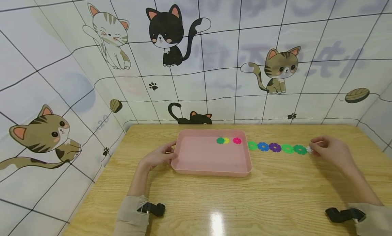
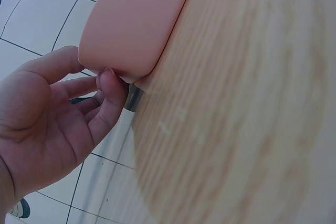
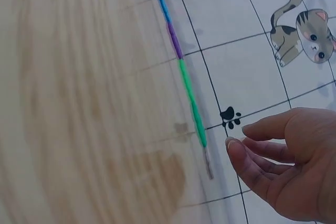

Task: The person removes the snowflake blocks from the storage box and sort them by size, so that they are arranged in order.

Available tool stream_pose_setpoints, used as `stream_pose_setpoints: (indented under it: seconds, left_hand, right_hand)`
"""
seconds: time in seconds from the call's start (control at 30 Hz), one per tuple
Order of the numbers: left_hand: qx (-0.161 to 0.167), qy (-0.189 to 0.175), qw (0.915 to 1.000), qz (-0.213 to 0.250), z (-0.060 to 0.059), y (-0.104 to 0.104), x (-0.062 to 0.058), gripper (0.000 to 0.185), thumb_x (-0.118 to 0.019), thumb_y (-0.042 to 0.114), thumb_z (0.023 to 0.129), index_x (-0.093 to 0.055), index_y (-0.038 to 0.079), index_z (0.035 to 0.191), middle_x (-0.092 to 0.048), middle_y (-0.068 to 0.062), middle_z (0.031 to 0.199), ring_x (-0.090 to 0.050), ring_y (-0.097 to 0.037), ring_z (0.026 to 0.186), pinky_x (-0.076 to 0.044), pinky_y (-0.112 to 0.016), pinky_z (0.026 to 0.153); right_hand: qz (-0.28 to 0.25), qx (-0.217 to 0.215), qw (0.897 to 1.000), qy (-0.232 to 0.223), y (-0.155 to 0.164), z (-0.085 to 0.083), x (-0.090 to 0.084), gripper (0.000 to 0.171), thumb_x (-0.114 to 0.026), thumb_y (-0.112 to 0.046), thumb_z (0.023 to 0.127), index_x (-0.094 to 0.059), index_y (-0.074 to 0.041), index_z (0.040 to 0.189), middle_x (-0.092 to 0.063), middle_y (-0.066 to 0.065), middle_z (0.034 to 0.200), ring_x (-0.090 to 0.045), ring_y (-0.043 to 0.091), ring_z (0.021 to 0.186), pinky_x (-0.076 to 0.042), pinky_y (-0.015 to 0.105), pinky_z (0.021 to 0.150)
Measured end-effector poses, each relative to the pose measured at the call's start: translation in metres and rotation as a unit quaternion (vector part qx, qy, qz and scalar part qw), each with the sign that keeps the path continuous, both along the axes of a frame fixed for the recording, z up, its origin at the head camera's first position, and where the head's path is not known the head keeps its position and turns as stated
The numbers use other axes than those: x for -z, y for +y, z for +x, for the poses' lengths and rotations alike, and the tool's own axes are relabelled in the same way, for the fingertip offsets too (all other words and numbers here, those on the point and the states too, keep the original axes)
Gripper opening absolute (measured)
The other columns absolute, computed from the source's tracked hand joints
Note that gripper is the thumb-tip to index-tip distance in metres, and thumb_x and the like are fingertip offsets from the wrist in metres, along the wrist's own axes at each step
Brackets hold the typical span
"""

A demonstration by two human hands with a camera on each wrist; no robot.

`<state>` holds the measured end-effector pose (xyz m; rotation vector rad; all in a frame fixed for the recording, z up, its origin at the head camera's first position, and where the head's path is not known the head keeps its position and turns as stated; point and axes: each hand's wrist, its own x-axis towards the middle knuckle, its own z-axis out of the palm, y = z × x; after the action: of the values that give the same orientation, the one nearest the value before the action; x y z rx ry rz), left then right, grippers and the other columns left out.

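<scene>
Six-disc row point(image 1: 271, 148) lies toward counter's point(image 1: 196, 198) back edge, right of tray point(image 1: 202, 159); three discs point(image 1: 234, 140) inside, seemingly left to add. Left grip point(image 1: 157, 157) pinches tray; right grip point(image 1: 332, 150), slightly parted, empty, beside white end.

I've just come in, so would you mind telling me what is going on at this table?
A person's left hand holds the left end of a pink tray, where a green disc, a yellow disc and a pink disc lie. Right of the tray, six flower-shaped discs form a row on the wooden table: light green, blue, purple, light green, dark green and white. The person's right hand is beside the white end disc, its fingers parted and holding nothing.
</scene>
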<state>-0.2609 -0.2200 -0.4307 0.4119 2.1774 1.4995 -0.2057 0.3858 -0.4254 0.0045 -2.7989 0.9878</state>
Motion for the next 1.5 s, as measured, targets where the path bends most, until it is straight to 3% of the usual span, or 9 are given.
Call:
stream_pose_setpoints:
  seconds: [0.4, 0.63, 0.73, 0.9, 0.97, 1.33, 1.5]
  left_hand:
    - [-0.002, 0.001, 1.0000, -0.002, 0.002, -0.001, -0.001, 0.071, -0.058, 0.007, 0.101, -0.021, 0.006, 0.161, -0.050, -0.015, 0.108, -0.055, -0.017, 0.073, -0.049, -0.027, 0.067]
    - [0.000, -0.003, 1.0000, 0.004, 0.004, -0.003, -0.001, 0.072, -0.059, 0.007, 0.101, -0.021, 0.005, 0.161, -0.051, -0.014, 0.107, -0.056, -0.017, 0.074, -0.050, -0.027, 0.068]
    - [0.001, -0.004, 1.0000, 0.006, 0.003, -0.004, 0.000, 0.071, -0.058, 0.007, 0.101, -0.020, 0.004, 0.161, -0.051, -0.014, 0.108, -0.056, -0.016, 0.074, -0.050, -0.027, 0.069]
    - [-0.004, -0.009, 0.9999, 0.010, 0.002, -0.003, 0.000, 0.069, -0.057, 0.006, 0.102, -0.021, 0.004, 0.161, -0.050, -0.015, 0.111, -0.054, -0.016, 0.074, -0.049, -0.027, 0.069]
    - [-0.004, -0.008, 0.9999, 0.012, 0.002, -0.002, 0.000, 0.069, -0.057, 0.006, 0.102, -0.021, 0.004, 0.161, -0.050, -0.016, 0.112, -0.054, -0.016, 0.074, -0.050, -0.027, 0.069]
    - [-0.005, -0.009, 0.9999, 0.010, 0.003, 0.000, -0.003, 0.069, -0.057, 0.006, 0.102, -0.022, 0.005, 0.161, -0.049, -0.015, 0.111, -0.054, -0.016, 0.074, -0.049, -0.027, 0.068]
    - [-0.004, -0.012, 0.9999, 0.010, 0.003, 0.000, -0.002, 0.069, -0.057, 0.006, 0.101, -0.022, 0.006, 0.161, -0.049, -0.016, 0.112, -0.055, -0.016, 0.074, -0.050, -0.027, 0.069]
  right_hand:
    - [-0.030, -0.046, 0.998, 0.019, -0.037, -0.001, -0.016, 0.043, -0.059, -0.030, 0.103, -0.060, 0.010, 0.121, -0.071, 0.025, 0.098, -0.068, 0.008, 0.071, -0.051, 0.021, 0.061]
    - [-0.020, -0.075, 0.996, 0.041, -0.060, -0.007, -0.021, 0.038, -0.062, -0.027, 0.102, -0.062, 0.006, 0.121, -0.070, 0.023, 0.105, -0.056, -0.012, 0.079, -0.050, 0.021, 0.063]
    - [-0.017, -0.085, 0.995, 0.047, -0.070, -0.009, -0.024, 0.037, -0.063, -0.026, 0.101, -0.063, 0.005, 0.121, -0.070, 0.021, 0.105, -0.061, -0.004, 0.082, -0.050, 0.021, 0.065]
    - [-0.004, -0.107, 0.993, 0.050, -0.089, -0.014, -0.025, 0.035, -0.065, -0.024, 0.100, -0.064, 0.005, 0.120, -0.071, 0.019, 0.104, -0.068, 0.029, 0.091, -0.050, 0.021, 0.071]
    - [-0.008, -0.115, 0.992, 0.048, -0.097, -0.016, -0.026, 0.034, -0.065, -0.022, 0.100, -0.064, 0.005, 0.120, -0.070, 0.018, 0.104, -0.068, 0.035, 0.094, -0.051, 0.021, 0.073]
    - [-0.036, -0.137, 0.989, 0.041, -0.136, -0.026, -0.030, 0.034, -0.066, -0.024, 0.100, -0.064, 0.002, 0.122, -0.070, 0.016, 0.108, -0.069, 0.033, 0.098, -0.053, 0.022, 0.077]
    - [-0.045, -0.153, 0.987, 0.035, -0.156, -0.030, -0.032, 0.035, -0.066, -0.023, 0.099, -0.064, 0.003, 0.123, -0.069, 0.016, 0.112, -0.068, 0.031, 0.099, -0.055, 0.029, 0.081]
